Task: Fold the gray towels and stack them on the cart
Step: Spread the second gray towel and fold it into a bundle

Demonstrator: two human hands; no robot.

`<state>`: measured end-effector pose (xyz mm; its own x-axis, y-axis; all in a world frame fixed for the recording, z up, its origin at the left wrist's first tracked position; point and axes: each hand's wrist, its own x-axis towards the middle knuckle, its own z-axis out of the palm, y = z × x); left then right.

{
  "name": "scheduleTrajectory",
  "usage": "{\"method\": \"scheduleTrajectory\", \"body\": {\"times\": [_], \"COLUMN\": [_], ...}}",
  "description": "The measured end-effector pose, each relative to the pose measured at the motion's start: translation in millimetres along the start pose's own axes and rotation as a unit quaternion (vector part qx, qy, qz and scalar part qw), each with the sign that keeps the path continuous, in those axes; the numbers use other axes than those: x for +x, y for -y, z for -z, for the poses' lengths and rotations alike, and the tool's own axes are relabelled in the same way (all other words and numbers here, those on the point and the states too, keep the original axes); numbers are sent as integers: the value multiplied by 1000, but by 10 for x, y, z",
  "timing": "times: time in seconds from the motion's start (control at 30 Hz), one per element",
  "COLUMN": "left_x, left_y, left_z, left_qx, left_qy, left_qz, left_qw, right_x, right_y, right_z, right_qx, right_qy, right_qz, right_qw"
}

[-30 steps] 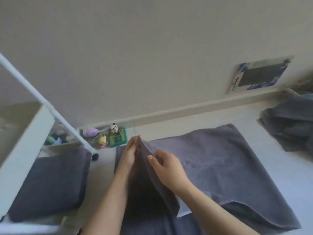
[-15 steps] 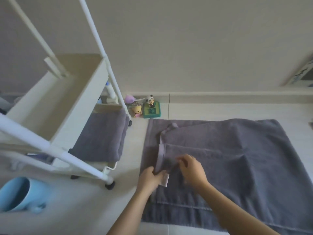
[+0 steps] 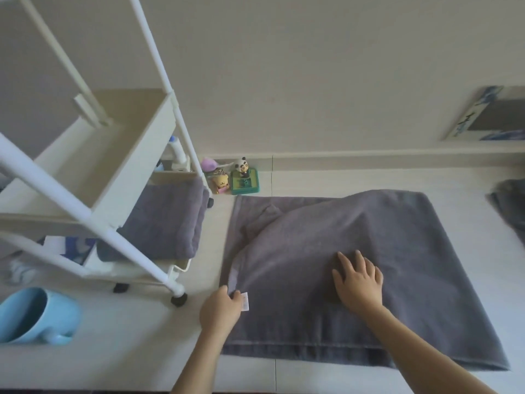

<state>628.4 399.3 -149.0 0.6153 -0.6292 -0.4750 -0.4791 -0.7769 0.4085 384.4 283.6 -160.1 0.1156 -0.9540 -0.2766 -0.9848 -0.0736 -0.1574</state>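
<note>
Towel (image 3: pixel 383 251): gray, spread on the floor beside the cart, one layer already doubled over the near part, its left far part puckered and not yet flat.
Left hand (image 3: pixel 220 309): fingers curled round the towel's left edge, pinching it next to a small white tag (image 3: pixel 245 301).
Right hand (image 3: pixel 358 280): flat, fingers straight and spread, pressing on the middle of the top layer; it grips nothing.
Handling: soft, limp and light by the look of it; it will sag and crease wherever it is unsupported, so I judge corners and hems the best places to hold, with a palm to smooth it.
Cart (image 3: pixel 136 155): white, on wheels, at the towel's left; a folded towel (image 3: pixel 167 220) lies on its lower shelf.
Far right: another gray towel (image 3: pixel 510 206), crumpled at the floor's edge, well apart.
</note>
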Motion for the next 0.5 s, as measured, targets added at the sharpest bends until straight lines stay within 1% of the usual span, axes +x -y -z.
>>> {"method": "scheduleTrajectory", "body": {"times": [0.07,0.13,0.17,0.23,0.33,0.43,0.5], "left_x": [17,48,51,44,-2,-70,-97], "left_y": [31,55,64,116,136,76,47], "left_z": [4,36,45,9,-84,-139,-168], "left_qx": [-61,-122,-124,-94,-54,-42,-55], "left_qy": [10,6,-7,-47,-93,-104,-94], "left_qz": [-3,-2,-9,-26,-40,-30,-8], "left_qw": [998,992,992,994,993,993,994], "right_x": [-50,-119,-157,-258,-380,-506,-609], "right_y": [-2,-12,-40,-133,-315,-502,-620], "right_z": [-32,-30,-42,-95,-137,-89,-97], "right_qx": [1,25,33,23,27,44,34], "right_qy": [-17,-54,-70,-72,-85,-116,-79], "right_qz": [4,12,17,14,-26,-92,-152], "right_qw": [1000,998,997,997,996,988,985]}}
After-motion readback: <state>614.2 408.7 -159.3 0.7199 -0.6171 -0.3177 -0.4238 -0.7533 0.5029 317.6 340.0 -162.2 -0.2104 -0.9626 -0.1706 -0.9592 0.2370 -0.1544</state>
